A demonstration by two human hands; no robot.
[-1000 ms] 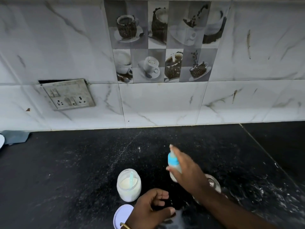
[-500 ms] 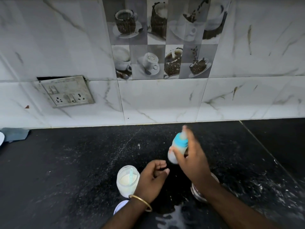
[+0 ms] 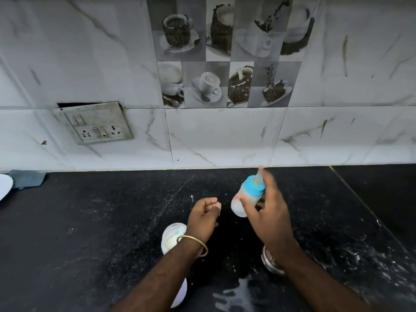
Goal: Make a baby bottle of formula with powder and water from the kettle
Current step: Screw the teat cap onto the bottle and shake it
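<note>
**Bottle held tilted above the black counter**

While the right hand (image 3: 267,212) grips the baby bottle (image 3: 247,194) in the air over the black counter (image 3: 90,221), the bottle's long axis runs on a slant, teat end up and away toward the tiled wall (image 3: 225,136), base down and toward the person's left. The blue collar (image 3: 254,185) sits near the upper end, and the lower body looks milky white. The teat above the collar is smeared by blur and partly covered by a raised finger, so its shape is hard to make out.

The right hand wraps the bottle from the right side: the thumb crosses the lower body just below the collar, and the fingers pass behind it, mostly hidden. The base sticks out clear of the hand to the lower left, and the collar shows above the thumb.

The left hand (image 3: 203,213), with a gold bangle (image 3: 193,244) at the wrist, hovers just left of the bottle without touching it, fingers loosely curled and holding nothing.

Below the left wrist stands the open powder jar (image 3: 172,236), partly hidden by the forearm, with white powder inside and a pale scoop handle against its rim. A round white lid (image 3: 181,293) lies nearer the person, mostly covered by the left arm. Under the right wrist a steel vessel (image 3: 270,262) shows only its rim and side. At the far left edge a white plate (image 3: 4,188) is cut off, beside a grey cloth (image 3: 27,177). A switch plate (image 3: 96,122) hangs crooked on the wall. White spills mark the counter.
</note>
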